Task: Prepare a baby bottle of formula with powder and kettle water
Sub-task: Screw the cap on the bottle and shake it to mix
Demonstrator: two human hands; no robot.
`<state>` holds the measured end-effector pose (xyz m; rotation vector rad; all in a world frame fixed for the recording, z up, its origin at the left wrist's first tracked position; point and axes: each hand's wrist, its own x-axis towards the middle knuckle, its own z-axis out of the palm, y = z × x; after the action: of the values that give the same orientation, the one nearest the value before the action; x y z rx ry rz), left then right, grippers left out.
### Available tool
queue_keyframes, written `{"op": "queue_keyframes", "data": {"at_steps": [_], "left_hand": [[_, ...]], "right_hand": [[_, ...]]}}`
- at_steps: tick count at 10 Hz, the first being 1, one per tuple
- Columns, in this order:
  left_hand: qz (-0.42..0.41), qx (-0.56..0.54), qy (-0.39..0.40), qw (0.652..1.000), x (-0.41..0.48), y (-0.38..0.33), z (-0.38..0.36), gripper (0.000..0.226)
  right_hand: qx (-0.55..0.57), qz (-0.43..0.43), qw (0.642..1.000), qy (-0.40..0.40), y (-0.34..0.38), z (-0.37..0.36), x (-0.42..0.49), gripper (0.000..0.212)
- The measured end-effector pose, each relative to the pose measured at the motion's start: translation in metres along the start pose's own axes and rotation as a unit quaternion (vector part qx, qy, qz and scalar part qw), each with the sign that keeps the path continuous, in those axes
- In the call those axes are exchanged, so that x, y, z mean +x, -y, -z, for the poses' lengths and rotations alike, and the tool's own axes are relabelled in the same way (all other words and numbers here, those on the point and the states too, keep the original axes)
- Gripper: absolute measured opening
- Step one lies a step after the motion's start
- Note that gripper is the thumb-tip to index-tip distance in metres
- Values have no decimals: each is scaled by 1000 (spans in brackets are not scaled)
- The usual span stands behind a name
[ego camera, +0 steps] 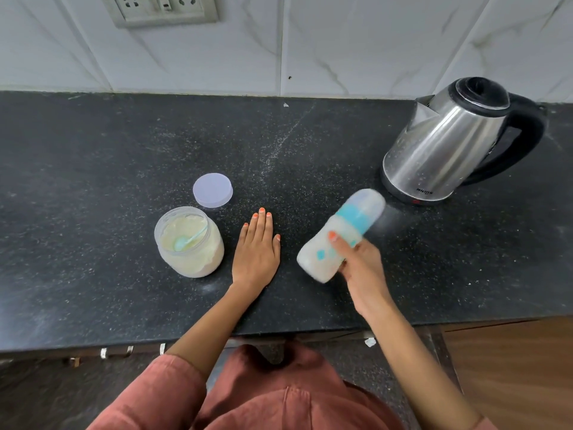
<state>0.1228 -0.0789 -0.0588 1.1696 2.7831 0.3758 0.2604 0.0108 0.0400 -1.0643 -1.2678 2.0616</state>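
An open jar of pale formula powder (189,256) stood on the black speckled counter (93,156), left of the middle and nearer the front edge than the back. A light blue scoop (183,242) lay inside it, bowl sunk in the powder. Just behind the jar, and apart from it, its round translucent lid (212,191) lay flat on the counter. To the right of the jar the left hand (257,248) rested palm down on the stone, fingers straight and close together, thumb slightly out, holding nothing. Further right the right hand (361,265) gripped the baby bottle (342,229) round its lower body, thumb curled across the front. The bottle was off the counter, tilted with its capped top toward the kettle, and blurred. It looked milky white inside, with a turquoise collar under a clear cap. The steel kettle (446,144) with its black handle stood on its base near the back right of the counter, spout toward the tiled wall (341,41).
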Motion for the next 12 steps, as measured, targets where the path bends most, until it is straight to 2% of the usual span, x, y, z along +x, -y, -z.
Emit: {"op": "queue_keyframes", "data": {"at_steps": [1,2,3,4,5,6,7,8,9,10,11,12], "left_hand": [[1,4,3,1000,1,-1,0,52],[-3,5,-1,1000,0,-1,0,52],[-3,5,1,1000,-1,-1,0,52],[0,7,0,1000,0,0,0,52],[1,4,0,1000,0,-1,1,52],[-3,3,-2,1000,-1,-1,1,52],[-3,2,-3,1000,-1,-1,0,51],[-2,3,-6,1000,0,0,0,51],[-2,2,-2,1000,0,-1,0,52],[-4,0,-6,1000,-1,-1,0,52],[-2,4,-1,1000,0,-1,0,52],[0,6,1,1000,1,-1,0,52]], "right_hand": [[-46,-4,998,39,2,3,-4,23],[144,20,988,-54,16,2,13,15],[144,49,985,-82,15,-1,14,14],[-54,14,998,20,1,-2,-4,17],[-38,19,999,23,5,1,-1,17],[158,28,985,-70,16,0,14,18],[92,41,993,-54,9,-4,9,22],[-91,28,994,52,2,-4,-8,20],[7,41,999,20,12,-1,-1,20],[170,58,980,-80,22,-1,15,17],[83,45,994,-47,12,-4,9,20],[-80,11,996,36,3,-1,-5,19]]}}
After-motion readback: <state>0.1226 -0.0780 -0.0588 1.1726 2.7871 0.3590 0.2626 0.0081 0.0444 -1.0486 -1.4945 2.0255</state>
